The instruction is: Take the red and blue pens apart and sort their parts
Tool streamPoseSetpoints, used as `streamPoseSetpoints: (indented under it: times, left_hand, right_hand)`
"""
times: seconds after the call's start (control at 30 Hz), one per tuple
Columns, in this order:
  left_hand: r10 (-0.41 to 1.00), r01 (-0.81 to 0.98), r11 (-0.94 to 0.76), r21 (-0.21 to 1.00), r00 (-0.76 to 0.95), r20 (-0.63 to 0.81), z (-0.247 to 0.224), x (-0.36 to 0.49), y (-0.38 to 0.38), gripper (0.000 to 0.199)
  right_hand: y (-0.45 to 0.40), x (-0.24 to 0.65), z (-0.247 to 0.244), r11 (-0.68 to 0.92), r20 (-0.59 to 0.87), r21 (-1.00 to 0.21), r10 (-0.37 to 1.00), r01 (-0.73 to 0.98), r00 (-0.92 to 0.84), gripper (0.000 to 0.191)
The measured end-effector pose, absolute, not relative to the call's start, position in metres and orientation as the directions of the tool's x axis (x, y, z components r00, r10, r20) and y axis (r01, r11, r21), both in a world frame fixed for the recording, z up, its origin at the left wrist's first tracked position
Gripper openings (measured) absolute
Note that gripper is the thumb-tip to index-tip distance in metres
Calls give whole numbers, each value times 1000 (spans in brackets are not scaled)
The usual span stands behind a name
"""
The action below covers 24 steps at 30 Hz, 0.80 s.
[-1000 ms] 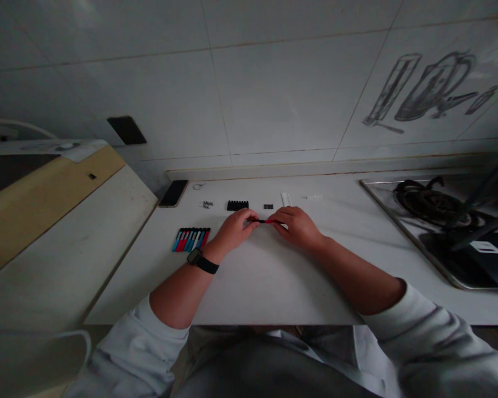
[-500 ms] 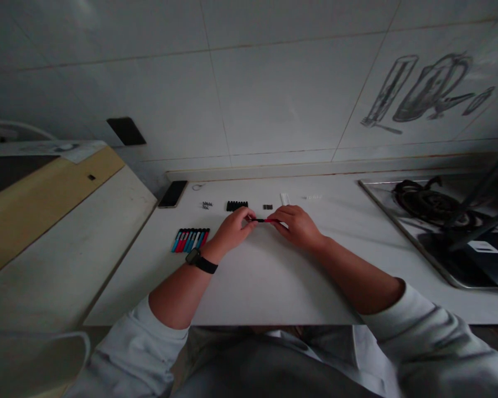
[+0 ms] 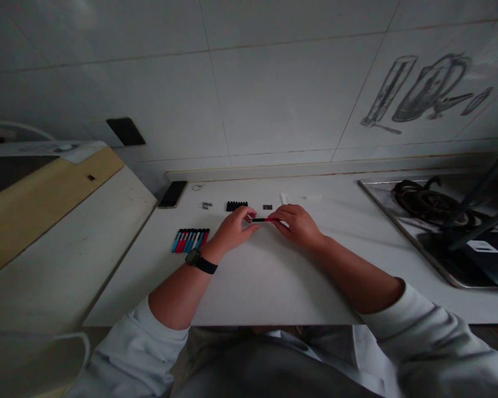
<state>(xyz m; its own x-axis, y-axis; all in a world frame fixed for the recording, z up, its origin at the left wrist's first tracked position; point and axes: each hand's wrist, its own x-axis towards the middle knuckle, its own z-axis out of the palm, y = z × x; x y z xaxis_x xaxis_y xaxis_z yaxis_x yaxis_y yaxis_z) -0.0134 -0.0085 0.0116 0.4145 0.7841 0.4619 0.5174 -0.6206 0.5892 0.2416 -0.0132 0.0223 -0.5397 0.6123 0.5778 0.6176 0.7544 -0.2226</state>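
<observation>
A slim pen [image 3: 262, 220] with a red barrel and a black front section lies level between my hands, above the counter. My right hand [image 3: 295, 224] pinches its red end. Around the black end curves my left hand [image 3: 234, 228], its thumb and forefinger apart with a gap at the tip. Whether another left finger touches the pen is hard to tell. Just beyond the hands sit a row of black grips [image 3: 237, 206], some small dark pieces [image 3: 268, 207] and thin white sticks [image 3: 284, 198]. Several red and blue pen barrels [image 3: 190, 240] lie side by side near my left wrist.
Small metallic tips [image 3: 206, 205] and tiny clear pieces [image 3: 313, 197] lie on the white counter [image 3: 274, 282]. A phone [image 3: 173, 194] rests at the back left. A gas stove [image 3: 423, 204] borders the right side, a pale cabinet panel [image 3: 78, 232] the left.
My left thumb has come off the pen and moved slightly down, so more of the black section shows. My right hand keeps its pinch in nearly the same place.
</observation>
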Motion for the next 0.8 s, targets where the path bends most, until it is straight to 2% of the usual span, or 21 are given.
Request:
streamPoseSetpoints:
  times: [0.1,0.17,0.2,0.27,0.37,0.47,0.57,0.7,0.77,0.8]
  left_hand:
    - [792,534,-609,586,451,411,12,-14,-8,11]
    - [792,554,-606,570,483,373,12,-14,-7,24]
    - [791,557,-608,567,486,371,12,-14,-7,23]
    - [786,545,-616,569,472,400,10,-13,-8,5]
    - [782,520,-623,585,442,440,10,-13,-9,27]
    - [790,526,-610,593,454,411,12,-13,-9,13]
    - [785,524,-613,592,489,380,14,-13,-7,31]
    - [768,487,-637,597,468,437,10,-13,-7,10]
    - [777,481,-628,612,437,453,8,-14,-7,25]
    - [782,484,-621,617,434,447,8,-14,-7,24]
  right_hand:
    - [-14,242,22,758,571,-217,610,615,-550,19]
    - [-13,242,21,761,569,-210,606,614,-556,18]
    - [-13,242,20,760,569,-209,607,616,-556,18]
    - [-11,242,19,756,568,-213,611,619,-551,18]
    - [-11,242,19,755,566,-224,615,616,-549,19]
    - [-12,242,21,760,565,-223,612,611,-554,19]
    - [-14,241,21,762,561,-215,608,611,-561,18]
    - [-12,242,20,759,558,-218,613,613,-559,17]
    - [-12,242,20,757,557,-221,616,615,-558,17]
    - [-11,242,20,756,557,-221,616,616,-557,17]
